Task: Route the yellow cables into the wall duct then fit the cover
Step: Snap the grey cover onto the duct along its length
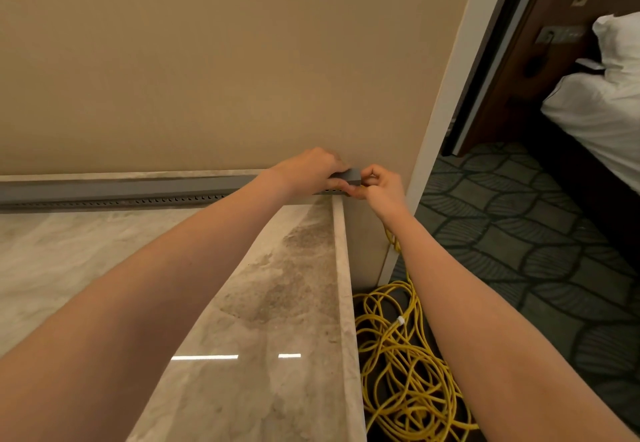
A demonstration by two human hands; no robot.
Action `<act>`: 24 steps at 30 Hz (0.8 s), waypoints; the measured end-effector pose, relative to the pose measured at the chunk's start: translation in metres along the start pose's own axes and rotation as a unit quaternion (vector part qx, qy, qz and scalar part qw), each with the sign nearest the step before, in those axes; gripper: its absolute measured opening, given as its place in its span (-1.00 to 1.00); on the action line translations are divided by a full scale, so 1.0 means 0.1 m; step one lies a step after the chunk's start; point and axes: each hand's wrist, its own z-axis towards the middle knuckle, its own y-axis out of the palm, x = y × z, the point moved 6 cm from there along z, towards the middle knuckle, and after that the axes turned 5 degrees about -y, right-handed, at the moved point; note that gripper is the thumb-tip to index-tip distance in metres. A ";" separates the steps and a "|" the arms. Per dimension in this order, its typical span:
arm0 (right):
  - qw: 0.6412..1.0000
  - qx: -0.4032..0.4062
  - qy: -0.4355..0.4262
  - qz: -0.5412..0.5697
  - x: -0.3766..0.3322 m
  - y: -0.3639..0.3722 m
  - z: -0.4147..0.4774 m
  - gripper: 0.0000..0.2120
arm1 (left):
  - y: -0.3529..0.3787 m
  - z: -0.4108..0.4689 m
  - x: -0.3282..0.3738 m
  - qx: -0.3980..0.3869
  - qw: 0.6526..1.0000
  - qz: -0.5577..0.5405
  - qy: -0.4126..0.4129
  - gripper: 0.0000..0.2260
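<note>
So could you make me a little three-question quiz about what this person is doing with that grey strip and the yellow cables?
1. True or false: the grey duct runs along the foot of the wall, at the back of the marble counter.
2. Where does the loose yellow cable coil lie? A) on the counter B) on the floor beside the counter C) on the bed
3. Which of the hands grips the duct's end from above?

Key:
1. True.
2. B.
3. The left hand; the right hand pinches at the end face, where a bit of yellow shows.
</note>
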 end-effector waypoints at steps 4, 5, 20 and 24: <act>0.999 -0.044 0.010 -0.018 -0.01 0.01 0.04 -0.67 | 0.01 0.04 -0.01 -0.026 1.000 0.002 -0.013 -0.68; 0.998 -0.052 0.011 -0.030 -0.01 0.01 0.04 -0.66 | 0.01 0.04 -0.01 -0.030 0.999 0.002 -0.014 -0.69; 0.988 -0.124 0.007 -0.090 -0.12 0.01 0.04 -0.54 | 0.21 -0.02 0.11 0.026 0.985 0.159 -0.059 -0.55; 0.993 -0.108 0.020 -0.053 -0.10 0.01 -0.03 -0.57 | 0.27 -0.05 0.09 0.060 0.982 0.168 -0.058 -0.53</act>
